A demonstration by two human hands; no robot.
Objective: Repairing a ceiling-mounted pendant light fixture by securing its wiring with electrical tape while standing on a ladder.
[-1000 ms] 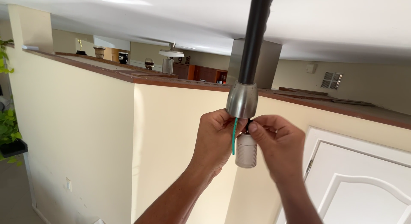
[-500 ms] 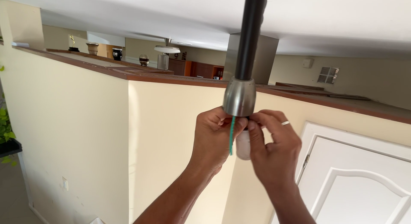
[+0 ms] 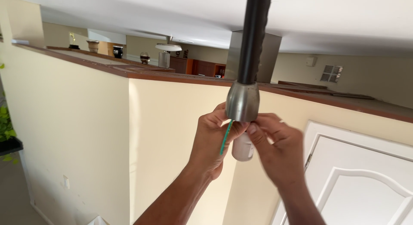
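A black rod (image 3: 254, 35) hangs down from the ceiling and ends in a brushed-metal collar (image 3: 242, 102). Just under the collar sits a white lamp socket (image 3: 241, 148), mostly hidden between my hands. My left hand (image 3: 211, 141) is raised to the collar's left side, fingers curled at its lower edge, with a green wire (image 3: 224, 138) running down across its palm. My right hand (image 3: 277, 149) is closed around the socket from the right, fingertips at the collar's rim.
A cream half-wall with a brown wooden cap (image 3: 129, 72) stands behind the rod. A white panelled door (image 3: 365, 182) is at the lower right. Vases (image 3: 92, 45) and a ceiling lamp (image 3: 168, 47) show beyond the wall. A potted plant (image 3: 6, 130) is at the left edge.
My view has shifted slightly left and up. My right hand has closed further over the white socket, covering more of it. Both hands stay under the collar.
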